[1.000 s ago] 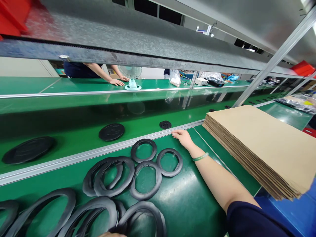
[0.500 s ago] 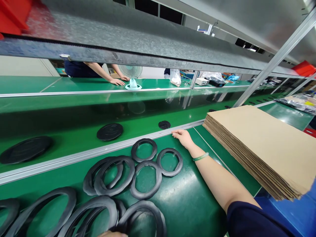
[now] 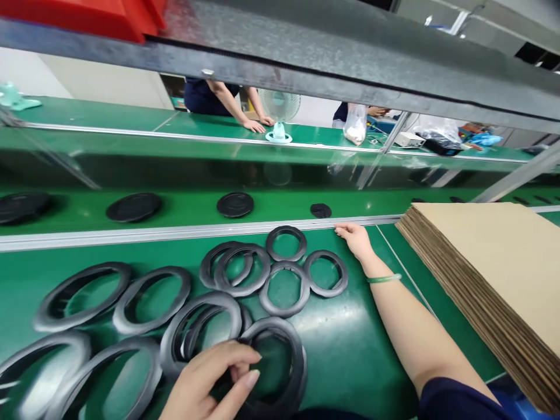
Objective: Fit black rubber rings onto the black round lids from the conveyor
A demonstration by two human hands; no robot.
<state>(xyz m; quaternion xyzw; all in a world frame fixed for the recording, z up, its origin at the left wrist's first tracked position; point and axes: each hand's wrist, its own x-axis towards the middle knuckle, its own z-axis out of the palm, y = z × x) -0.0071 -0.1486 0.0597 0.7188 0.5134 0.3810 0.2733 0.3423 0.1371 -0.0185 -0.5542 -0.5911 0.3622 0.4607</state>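
Observation:
Several dark grey rubbery rings lie on the green worktop [image 3: 350, 356], some overlapping. My left hand [image 3: 212, 382] hovers at the bottom over the nearest rings, its thumb and forefinger apart with nothing visible between them. Just beside it is a ring [image 3: 301, 373] that overlaps another. Toward the worktop's far edge, my right hand [image 3: 356, 239] rests its stretched fingers by the metal rail [image 3: 301, 224]. A small ring [image 3: 326, 273] lies to its left. Beyond the rail, a small black disc [image 3: 321, 210] sits close to my right fingertips.
Larger black discs [image 3: 235, 205] lie spaced along the green belt. A tall stack of cardboard sheets [image 3: 485, 233] stands at right. Overhead runs a metal shelf [image 3: 280, 70] with a red bin [image 3: 87, 17]. Across the line, a person's hands [image 3: 258, 123] rest beside a fan [image 3: 279, 133].
The view has swung left, so more rings show. My left hand has come up from the bottom edge into view. My right hand stays by the rail.

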